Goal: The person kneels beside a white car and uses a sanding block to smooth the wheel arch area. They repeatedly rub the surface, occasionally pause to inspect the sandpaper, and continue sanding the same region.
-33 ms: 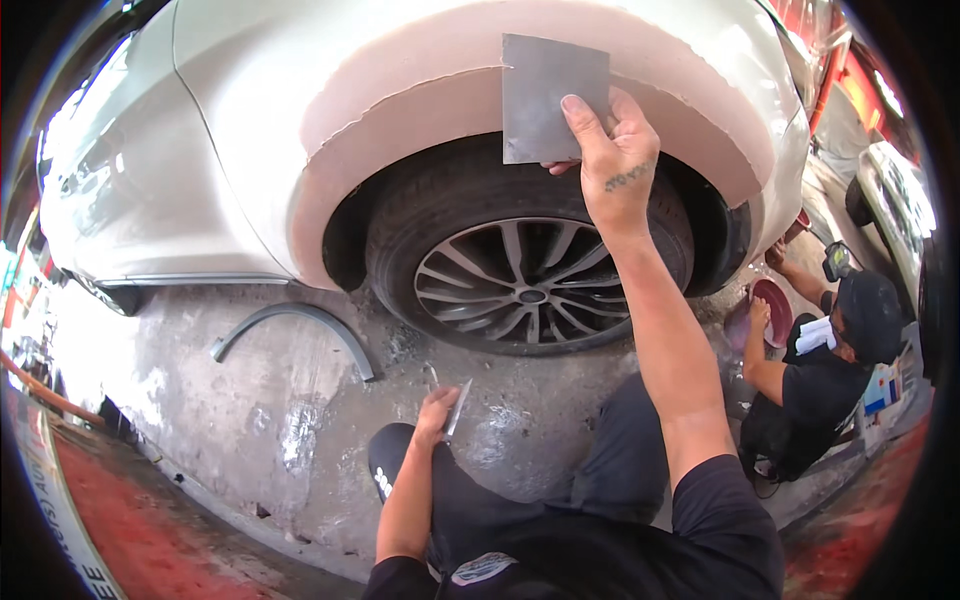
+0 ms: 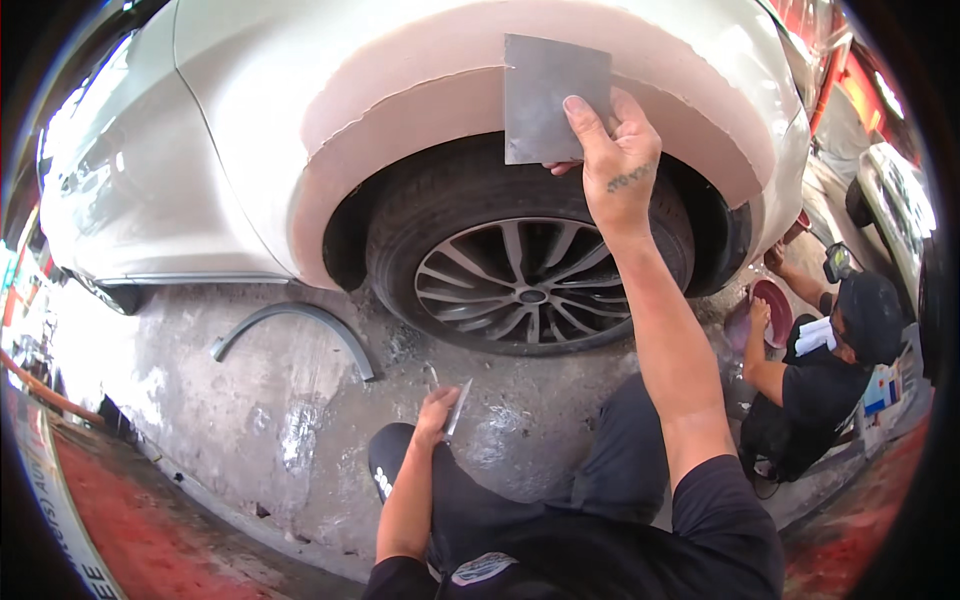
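My right hand (image 2: 620, 165) is raised in front of a white car's rear or front fender, closed on a flat grey square spreader (image 2: 550, 70), thumb on its face. Behind the spreader, a pale pink filler band (image 2: 400, 115) with ragged edges follows the wheel arch, above the black tyre (image 2: 430, 210) and multi-spoke wheel (image 2: 470, 270). Whether the spreader touches the filler I cannot tell. My left hand (image 2: 436, 408) is low by my knee, gripping a thin, light-coloured flat blade (image 2: 460, 400) whose exact kind is unclear.
A curved grey trim piece (image 2: 320, 322) lies on the stained concrete floor (image 2: 200, 420) at left. At right, a co-worker (image 2: 820, 390) in dark clothes crouches with hands at a maroon bucket (image 2: 775, 300). A second vehicle (image 2: 890, 200) stands behind. An orange hose (image 2: 50, 385) runs at far left.
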{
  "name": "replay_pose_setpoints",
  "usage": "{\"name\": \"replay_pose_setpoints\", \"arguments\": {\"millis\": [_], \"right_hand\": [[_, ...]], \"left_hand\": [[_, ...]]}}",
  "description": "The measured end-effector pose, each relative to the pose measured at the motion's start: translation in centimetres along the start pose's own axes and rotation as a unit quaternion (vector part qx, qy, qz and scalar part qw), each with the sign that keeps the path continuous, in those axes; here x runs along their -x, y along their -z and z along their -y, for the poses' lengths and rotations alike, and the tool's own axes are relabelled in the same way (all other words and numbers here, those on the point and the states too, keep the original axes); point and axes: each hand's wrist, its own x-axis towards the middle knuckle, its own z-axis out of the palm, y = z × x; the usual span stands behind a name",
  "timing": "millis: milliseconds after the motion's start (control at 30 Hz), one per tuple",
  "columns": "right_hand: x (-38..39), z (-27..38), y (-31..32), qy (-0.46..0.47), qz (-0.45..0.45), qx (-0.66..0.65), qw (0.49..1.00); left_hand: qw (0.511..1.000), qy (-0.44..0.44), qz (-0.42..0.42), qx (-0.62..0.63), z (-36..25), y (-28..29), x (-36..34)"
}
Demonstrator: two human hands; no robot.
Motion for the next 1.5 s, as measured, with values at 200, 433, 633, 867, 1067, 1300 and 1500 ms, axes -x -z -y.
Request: {"name": "replay_pose_setpoints", "arguments": {"millis": [200, 433, 633, 867, 1067, 1300, 1500], "right_hand": [[0.0, -0.1, -0.4, -0.004, 0.019, 0.006, 1.000], [0.1, 0.1, -2.0, 0.004, 0.018, 0.015, 1.000], [0.1, -0.5, -3.6, 0.014, 0.013, 0.017, 1.000], [0.2, -0.9, -4.6, 0.016, 0.032, 0.026, 0.999], [0.4, -1.2, -5.9, 0.028, 0.030, 0.037, 0.998], [0.9, -2.0, -7.4, 0.046, 0.055, 0.067, 0.995], [1.1, -1.1, -7.0, 0.050, 0.028, 0.065, 0.996]], "left_hand": [[1.000, -0.008, 0.004, 0.011, 0.4, 0.0, -0.1], [1.000, -0.016, -0.007, 0.013, -0.3, -0.7, 0.3], [1.000, -0.025, -0.007, 0.014, 0.4, -0.4, -0.4], [1.000, -0.027, -0.004, 0.006, 0.6, -0.2, -0.6], [1.000, -0.024, -0.005, 0.018, 0.4, -0.3, -0.5], [0.999, -0.030, -0.004, 0.020, -0.7, -0.8, 0.4], [0.999, -0.033, 0.001, 0.038, -0.4, -0.5, 0.3]]}}
